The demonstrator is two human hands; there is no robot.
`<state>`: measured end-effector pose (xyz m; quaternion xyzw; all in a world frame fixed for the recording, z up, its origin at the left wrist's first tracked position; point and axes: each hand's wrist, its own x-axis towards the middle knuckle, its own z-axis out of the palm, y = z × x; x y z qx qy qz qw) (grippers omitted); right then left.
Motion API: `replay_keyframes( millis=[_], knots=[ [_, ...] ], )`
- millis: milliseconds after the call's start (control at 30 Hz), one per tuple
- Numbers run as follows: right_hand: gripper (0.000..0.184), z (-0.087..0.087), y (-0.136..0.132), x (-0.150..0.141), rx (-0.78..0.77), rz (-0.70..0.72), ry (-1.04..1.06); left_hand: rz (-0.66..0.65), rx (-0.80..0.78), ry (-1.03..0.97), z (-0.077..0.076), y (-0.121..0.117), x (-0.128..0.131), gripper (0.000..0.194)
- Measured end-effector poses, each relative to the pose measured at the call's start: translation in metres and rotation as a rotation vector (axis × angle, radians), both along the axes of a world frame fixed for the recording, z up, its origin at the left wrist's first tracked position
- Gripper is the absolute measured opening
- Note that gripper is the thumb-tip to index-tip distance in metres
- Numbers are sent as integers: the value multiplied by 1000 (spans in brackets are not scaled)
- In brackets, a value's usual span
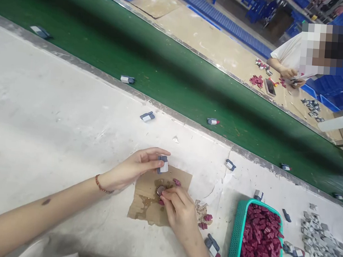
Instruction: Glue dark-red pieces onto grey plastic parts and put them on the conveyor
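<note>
My left hand (145,166) pinches a small dark blue and light grey plastic part (163,165) between thumb and fingers, above the far edge of a brown cardboard piece (145,207). On the cardboard lies a round, ridged bottle cap (160,190), with wet stains around it. The fingertips of my right hand (181,211) are pinched together at the cap's rim; whatever sits between them is hidden. Close under those fingers shows a bit of dark red plastic (161,201). Another dark red piece (176,181) rests just beyond the hand.
Right of me stands a green basket (236,231) full of dark red pieces, with a pile of grey pieces (316,236) beyond. Blue-grey parts (147,116) are scattered about the white table. A green conveyor belt (174,89) carries several more. Across it, a person (294,55) handles similar parts.
</note>
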<state>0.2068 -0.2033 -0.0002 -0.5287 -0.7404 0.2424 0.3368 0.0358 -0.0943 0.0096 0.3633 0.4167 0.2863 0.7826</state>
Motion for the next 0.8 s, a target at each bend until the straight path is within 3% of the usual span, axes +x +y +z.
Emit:
replay_keyframes(
  millis=[167,400,500,667,800],
  knots=[
    [23,-1,1,-1,29,3,-75,-14,-130,-52,0,-5,-2,35],
    [26,-2,0,-5,5,-3,-13,-98,-79,-49,-3,-8,-2,31],
    [17,-1,1,-1,-128,-114,196,-80,-3,-21,-7,-11,-1,31],
    [4,-4,4,8,-296,-467,759,-133,94,-20,-16,-19,2,31],
    [9,-3,7,7,-358,-561,892,-67,172,0,-23,-26,5,25]
  ],
)
